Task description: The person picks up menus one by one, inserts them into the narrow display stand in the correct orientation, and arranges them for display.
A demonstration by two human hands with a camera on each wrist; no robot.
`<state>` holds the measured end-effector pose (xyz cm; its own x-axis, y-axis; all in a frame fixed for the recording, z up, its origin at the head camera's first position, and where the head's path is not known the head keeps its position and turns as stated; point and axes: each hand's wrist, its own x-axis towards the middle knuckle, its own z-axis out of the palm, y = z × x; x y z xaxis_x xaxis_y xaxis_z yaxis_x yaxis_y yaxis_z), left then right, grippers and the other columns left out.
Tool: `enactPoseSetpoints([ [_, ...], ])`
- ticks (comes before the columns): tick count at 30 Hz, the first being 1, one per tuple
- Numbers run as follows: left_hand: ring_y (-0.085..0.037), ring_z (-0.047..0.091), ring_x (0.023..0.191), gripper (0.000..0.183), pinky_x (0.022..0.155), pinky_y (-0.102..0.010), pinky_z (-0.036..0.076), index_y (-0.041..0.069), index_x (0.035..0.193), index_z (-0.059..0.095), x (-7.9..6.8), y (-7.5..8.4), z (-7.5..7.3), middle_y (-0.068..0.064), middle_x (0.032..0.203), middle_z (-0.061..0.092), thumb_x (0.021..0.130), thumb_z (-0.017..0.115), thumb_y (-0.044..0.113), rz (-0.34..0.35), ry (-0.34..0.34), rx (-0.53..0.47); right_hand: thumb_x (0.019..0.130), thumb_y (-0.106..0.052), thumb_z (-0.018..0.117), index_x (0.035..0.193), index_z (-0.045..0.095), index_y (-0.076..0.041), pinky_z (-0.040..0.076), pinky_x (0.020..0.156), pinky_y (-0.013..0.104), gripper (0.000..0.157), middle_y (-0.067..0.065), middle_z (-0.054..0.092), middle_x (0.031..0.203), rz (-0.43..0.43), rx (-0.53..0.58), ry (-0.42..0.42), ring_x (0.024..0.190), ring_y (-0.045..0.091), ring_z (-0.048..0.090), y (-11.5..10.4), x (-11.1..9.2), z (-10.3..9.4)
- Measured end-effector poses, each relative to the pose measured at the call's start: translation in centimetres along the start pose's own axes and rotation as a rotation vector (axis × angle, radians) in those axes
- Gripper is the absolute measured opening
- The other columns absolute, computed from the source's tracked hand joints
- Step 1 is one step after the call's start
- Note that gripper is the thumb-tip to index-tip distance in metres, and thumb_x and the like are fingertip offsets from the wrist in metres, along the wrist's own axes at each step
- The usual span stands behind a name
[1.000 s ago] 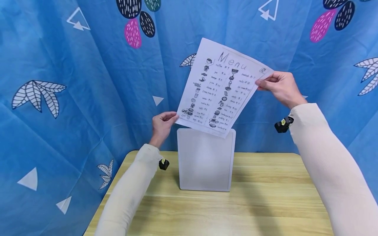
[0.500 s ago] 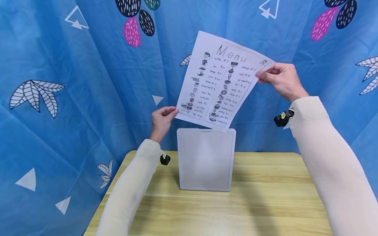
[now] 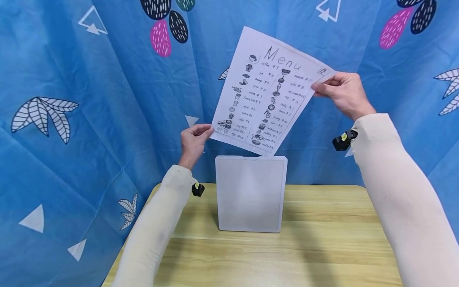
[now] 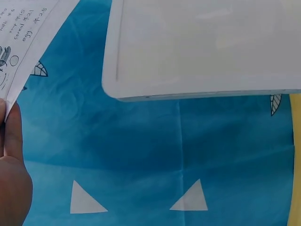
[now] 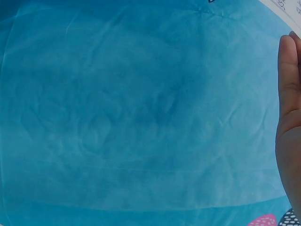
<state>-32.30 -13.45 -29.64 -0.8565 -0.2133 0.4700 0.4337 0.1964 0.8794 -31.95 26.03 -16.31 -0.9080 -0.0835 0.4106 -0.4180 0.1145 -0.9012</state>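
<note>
A white paper menu [image 3: 265,95] with handwritten prices and small food drawings is held up, tilted, in front of the blue curtain. My left hand [image 3: 195,141] pinches its lower left corner between thumb and fingers. At the upper right edge my right hand [image 3: 346,95] pinches the sheet the same way. Just below the paper, a pale rectangular board [image 3: 250,195] stands upright on the table. The paper's bottom corner overlaps the board's top edge in the head view. In the left wrist view, fingers [image 4: 13,134] grip the sheet's corner beside the board.
A light wooden table [image 3: 322,235] spreads out beneath the arms. The patterned blue curtain [image 3: 107,131] hangs behind it and along the left side. Each wrist carries a small black camera, such as the right one [image 3: 344,140].
Both hands have raised the paper menu, and its lower corner now sits near the board's top edge instead of in front of the board. The board has stayed in place.
</note>
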Motion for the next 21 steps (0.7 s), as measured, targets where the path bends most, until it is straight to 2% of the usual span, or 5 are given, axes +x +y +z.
enactPoseSetpoints([
  [14,-0.019,0.070,0.094,0.022,0.087,-0.028,0.057,0.002,0.108,0.076,0.66,0.32,-0.27,-0.011,0.106,0.073,0.091,0.075,0.016,0.043,-0.002,0.012,0.082,-0.014,0.081,0.119,0.074,-0.006,0.055,0.079,0.022,0.038,-0.003,0.075,0.100,0.011,-0.006,0.025,0.088,0.009,0.072,-0.03,0.50,0.14],
  [21,-0.020,0.070,0.096,0.021,0.088,-0.028,0.056,0.003,0.108,0.076,0.81,0.48,-0.27,-0.010,0.106,0.073,0.090,0.075,0.015,0.039,0.004,0.020,0.083,-0.014,0.080,0.119,0.073,-0.006,0.055,0.079,0.022,0.038,-0.004,0.075,0.101,-0.003,-0.005,0.021,0.088,0.009,0.072,-0.01,0.57,0.16],
])
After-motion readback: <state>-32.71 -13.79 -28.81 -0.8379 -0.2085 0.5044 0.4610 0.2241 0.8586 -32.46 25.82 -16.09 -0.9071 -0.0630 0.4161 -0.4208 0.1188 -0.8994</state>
